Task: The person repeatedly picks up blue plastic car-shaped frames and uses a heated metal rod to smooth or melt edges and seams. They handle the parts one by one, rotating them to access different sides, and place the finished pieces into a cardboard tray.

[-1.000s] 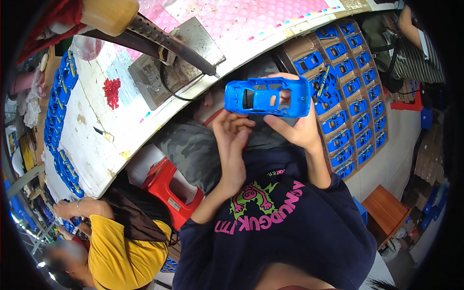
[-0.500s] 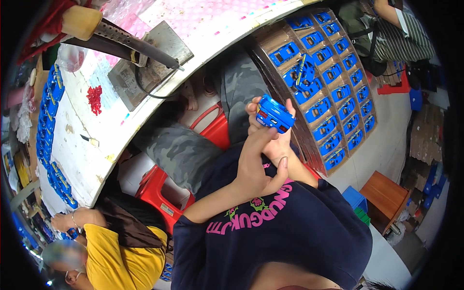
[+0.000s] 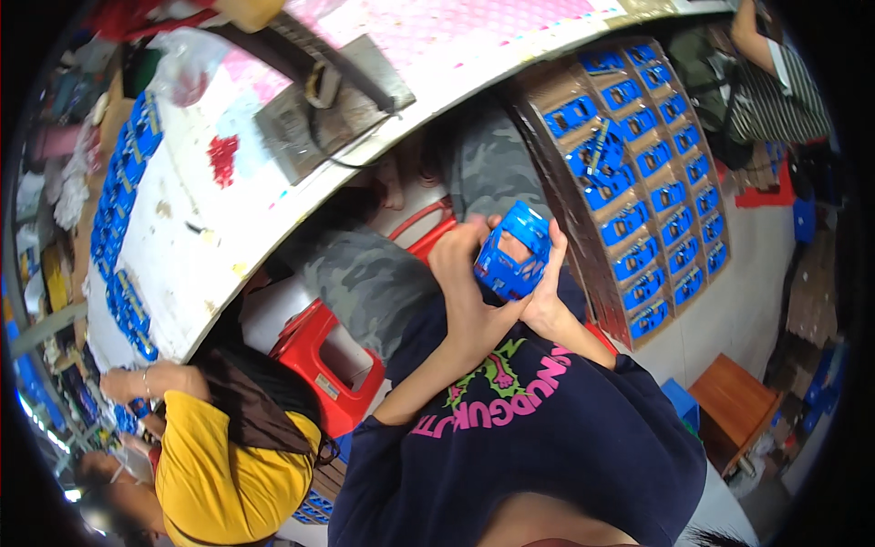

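Both my hands hold a blue toy car body above my lap. Its roof and open window holes face up, and skin shows through the openings. My left hand closes on its left side, with the fingertips partly hidden behind it. On the other side my right hand grips the shell, thumb along its right edge and palm beneath. To the right lies a cardboard tray with rows of similar blue car bodies, and a loose car body rests across others there.
On the white table at left are a pile of small red parts, a line of blue car bodies and a metal-based bench device. A red stool stands beside a person in a yellow top.
The car body has been turned so its roof openings face up, and brought slightly lower. My left hand has moved up onto its left side. The view has shifted, moving the surroundings rightward and down.
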{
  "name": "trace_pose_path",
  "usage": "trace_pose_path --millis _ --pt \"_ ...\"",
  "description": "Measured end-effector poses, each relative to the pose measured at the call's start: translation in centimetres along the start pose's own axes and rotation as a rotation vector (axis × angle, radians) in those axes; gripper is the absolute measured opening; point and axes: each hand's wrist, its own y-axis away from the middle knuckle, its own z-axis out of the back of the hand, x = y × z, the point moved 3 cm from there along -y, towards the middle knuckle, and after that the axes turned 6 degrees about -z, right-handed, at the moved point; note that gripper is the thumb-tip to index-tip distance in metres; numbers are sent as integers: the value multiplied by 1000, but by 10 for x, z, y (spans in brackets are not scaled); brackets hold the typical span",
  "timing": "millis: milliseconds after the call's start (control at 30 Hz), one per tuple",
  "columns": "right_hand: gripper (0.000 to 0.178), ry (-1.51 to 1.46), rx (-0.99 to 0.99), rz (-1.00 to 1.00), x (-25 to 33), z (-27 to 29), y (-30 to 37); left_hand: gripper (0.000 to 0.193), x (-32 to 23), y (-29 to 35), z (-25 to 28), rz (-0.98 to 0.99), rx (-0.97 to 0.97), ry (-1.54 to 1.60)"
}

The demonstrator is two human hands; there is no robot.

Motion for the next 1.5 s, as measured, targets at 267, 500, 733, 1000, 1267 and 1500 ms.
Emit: trace_pose_path --millis 267,500,733,1000,1267,1500 --pt "75 735 721 212 -31 -17 -13 63 26 22 60 -28 -404 294" --pt "81 2243 899 708 -28 -57 21 42 59 -25 246 81 -986 63" --pt "80 2295 1058 740 -34 -59 34 51 117 -49 359 480 -587 -1100" --pt "60 2324 1111 812 -39 -58 36 27 33 -46 248 -110 -444 -1266" --pt "44 2349 1175 879 -47 -52 32 21 41 -10 85 176 391 322" --pt "45 2452 1117 763 -44 -48 27 5 79 0 51 577 244 835"
